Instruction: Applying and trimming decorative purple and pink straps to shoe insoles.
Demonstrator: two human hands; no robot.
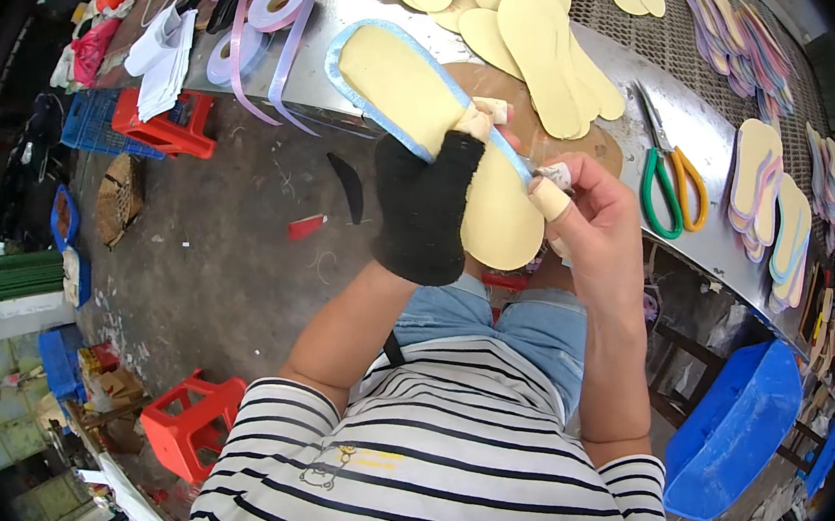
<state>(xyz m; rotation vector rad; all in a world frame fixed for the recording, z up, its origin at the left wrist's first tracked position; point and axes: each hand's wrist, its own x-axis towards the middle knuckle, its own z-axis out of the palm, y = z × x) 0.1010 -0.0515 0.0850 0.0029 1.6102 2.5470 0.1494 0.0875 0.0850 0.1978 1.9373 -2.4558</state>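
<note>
A pale yellow insole (404,88) with light blue ribbon along part of its rim is held up over the bench's front edge. My left hand (426,201), in a black glove with bare, taped fingertips, grips it around the middle. Bare but for tape on its thumb and a fingertip, my right hand (593,217) pinches the blue ribbon (521,165) at the insole's right edge. No ribbon shows around the lower rounded end. Behind the hands, a brown insole-shaped board (500,86) lies on the metal bench.
Scissors (670,169) with green and orange handles lie right on the bench (627,70). Yellow insoles (539,46) pile at the back; edged insoles (756,173) stack right. Ribbon rolls (273,8) and white papers (164,55) sit left. Red stools (191,425) and a blue tub (738,432) stand below.
</note>
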